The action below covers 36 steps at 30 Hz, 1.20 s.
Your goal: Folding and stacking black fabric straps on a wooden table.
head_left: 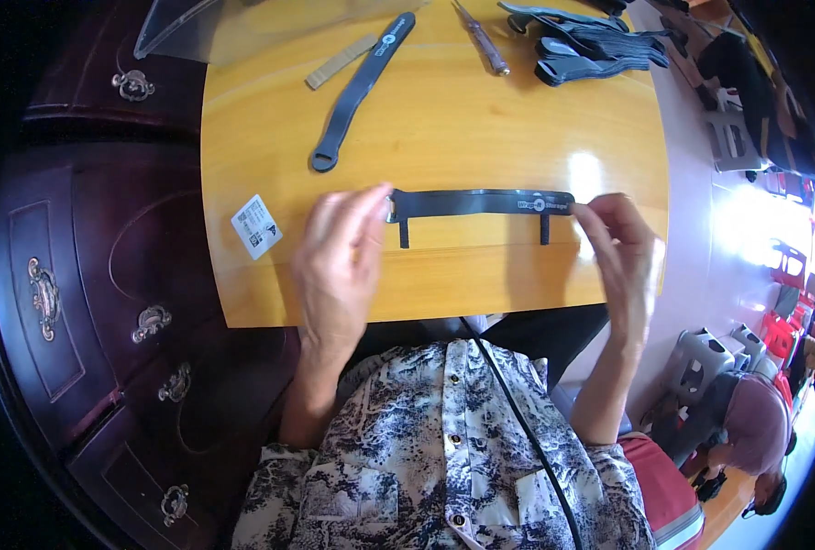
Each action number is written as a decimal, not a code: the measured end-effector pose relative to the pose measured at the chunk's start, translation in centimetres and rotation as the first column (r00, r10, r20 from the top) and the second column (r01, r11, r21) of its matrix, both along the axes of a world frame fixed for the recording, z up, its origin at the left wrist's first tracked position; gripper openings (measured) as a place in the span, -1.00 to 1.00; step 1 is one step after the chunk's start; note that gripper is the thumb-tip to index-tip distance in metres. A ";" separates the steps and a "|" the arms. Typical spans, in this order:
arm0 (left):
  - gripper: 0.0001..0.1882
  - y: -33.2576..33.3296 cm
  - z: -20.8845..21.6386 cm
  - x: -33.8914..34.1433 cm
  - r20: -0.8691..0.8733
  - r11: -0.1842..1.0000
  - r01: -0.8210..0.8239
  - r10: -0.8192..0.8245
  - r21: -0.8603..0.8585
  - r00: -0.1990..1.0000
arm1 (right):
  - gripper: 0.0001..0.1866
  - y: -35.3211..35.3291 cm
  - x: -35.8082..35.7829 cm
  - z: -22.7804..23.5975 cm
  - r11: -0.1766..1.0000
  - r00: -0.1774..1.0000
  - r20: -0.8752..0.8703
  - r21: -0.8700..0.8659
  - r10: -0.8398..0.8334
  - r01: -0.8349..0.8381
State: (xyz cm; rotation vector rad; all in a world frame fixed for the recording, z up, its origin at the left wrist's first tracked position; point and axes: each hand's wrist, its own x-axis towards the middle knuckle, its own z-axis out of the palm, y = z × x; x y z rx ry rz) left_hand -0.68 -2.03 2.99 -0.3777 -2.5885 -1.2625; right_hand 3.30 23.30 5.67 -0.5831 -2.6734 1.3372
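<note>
A black hook-and-loop strap with white print is stretched level across the near part of the table. My left hand, slightly blurred, has its fingers closed at the strap's left end, by the slot. At the other end, my right hand pinches the tip between thumb and finger. Two narrow black strips stick out below the strap, one near each end; how they join it is hidden. Farther off lies a similar black strap with a slotted end, beside a short beige strip.
A stack of black straps sits at the far right of the yellow table. Left of it lies a slim pointed tool with a handle. A white label is near the left edge. Clear plastic covers the far left corner.
</note>
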 end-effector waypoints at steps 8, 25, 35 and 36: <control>-0.36 2.8 -2.0 1.2 0.183 0.834 0.402 -0.358 -0.377 0.915 | -0.79 -5.4 -3.1 -3.9 0.876 0.935 0.030 0.342 0.352 -0.341; -0.40 2.0 -2.3 1.3 0.213 0.809 0.473 -0.423 -0.349 0.881 | -0.80 0.1 -2.7 -4.1 0.900 0.989 0.129 0.421 0.067 -0.116; -0.51 -2.6 -1.2 -1.4 -0.040 0.969 -0.151 0.146 -0.194 0.989 | -0.70 -7.8 -3.5 -1.7 0.834 0.892 -0.033 0.372 0.451 -0.408; -0.51 -2.9 -1.5 -1.8 -0.046 0.967 -0.158 0.152 -0.201 0.987 | -0.69 -8.8 -3.9 -2.7 0.795 0.859 0.000 0.379 0.513 -0.475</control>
